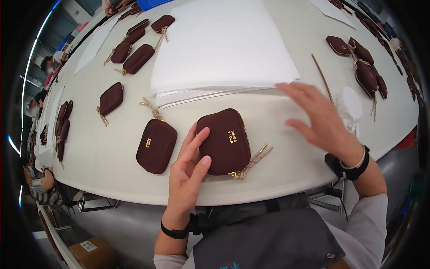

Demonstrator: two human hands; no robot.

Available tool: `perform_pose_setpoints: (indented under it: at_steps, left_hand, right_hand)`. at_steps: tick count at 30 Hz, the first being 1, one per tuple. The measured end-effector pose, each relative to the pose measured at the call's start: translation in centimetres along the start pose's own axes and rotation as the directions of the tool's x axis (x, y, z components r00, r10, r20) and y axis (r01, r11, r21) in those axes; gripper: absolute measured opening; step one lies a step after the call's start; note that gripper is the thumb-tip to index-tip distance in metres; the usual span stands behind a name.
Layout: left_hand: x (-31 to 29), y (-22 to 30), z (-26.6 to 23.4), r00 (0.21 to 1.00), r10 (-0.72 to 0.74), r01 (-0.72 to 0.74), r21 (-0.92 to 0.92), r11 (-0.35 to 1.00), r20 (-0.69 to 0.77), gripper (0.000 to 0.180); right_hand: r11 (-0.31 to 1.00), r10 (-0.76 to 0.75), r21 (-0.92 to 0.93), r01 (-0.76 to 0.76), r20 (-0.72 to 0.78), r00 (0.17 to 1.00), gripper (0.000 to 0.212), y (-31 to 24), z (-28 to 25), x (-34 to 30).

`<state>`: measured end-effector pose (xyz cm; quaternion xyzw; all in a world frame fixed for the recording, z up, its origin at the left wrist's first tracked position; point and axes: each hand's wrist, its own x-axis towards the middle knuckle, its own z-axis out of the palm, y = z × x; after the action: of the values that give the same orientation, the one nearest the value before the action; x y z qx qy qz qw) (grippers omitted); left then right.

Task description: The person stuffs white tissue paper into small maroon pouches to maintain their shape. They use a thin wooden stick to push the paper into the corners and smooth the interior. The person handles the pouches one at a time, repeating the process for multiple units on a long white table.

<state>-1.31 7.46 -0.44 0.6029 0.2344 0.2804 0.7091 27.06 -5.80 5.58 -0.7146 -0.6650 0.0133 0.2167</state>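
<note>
A burgundy zip pouch with gold lettering and a cord zip pull is held by my left hand, thumb on its face and fingers along its left side. The beige cord pull hangs off its lower right corner. My right hand, slightly blurred, is raised with fingers apart and nothing in it, at the near right corner of a stack of white paper sheets. Just left of my left hand lies a second burgundy pouch, its cord pull pointing away.
More burgundy pouches lie at the far left, left edge and far right. A thin brown stick and a crumpled white piece lie right of the paper. Other people sit along the left. A cardboard box stands on the floor.
</note>
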Motion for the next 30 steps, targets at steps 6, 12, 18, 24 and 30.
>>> perform_pose_setpoints:
  at_steps: [6,12,18,24,30]
  left_hand:
    - [-0.3,0.6,-1.3,0.985,0.144,-0.168,0.367,0.915,0.093,0.045]
    - [-1.7,0.8,-0.6,0.985,0.175,-0.155,0.447,0.881,-0.004,0.043]
    - [-2.3,1.2,-1.4,0.951,0.300,-0.238,0.805,0.544,0.078,0.045]
    - [-0.6,1.9,-1.0,0.888,0.288,-0.442,0.837,0.323,0.358,0.107]
    - [0.9,1.2,-0.7,0.851,0.142,-0.526,0.818,0.235,0.506,0.102]
  right_hand:
    - [0.831,0.274,-0.510,-0.224,0.025,0.961,0.055,11.7,-2.2,-4.7]
    - [0.871,0.280,-0.417,-0.260,-0.015,0.960,0.051,10.8,-1.3,-3.6]
    - [0.936,0.252,-0.176,-0.305,-0.269,0.929,0.041,7.9,-2.7,-5.4]
    - [0.950,0.252,0.204,-0.235,-0.058,0.966,0.028,-2.0,-1.4,-7.8]
    - [0.956,0.167,0.238,-0.174,0.049,0.985,0.024,-2.9,1.2,-7.6]
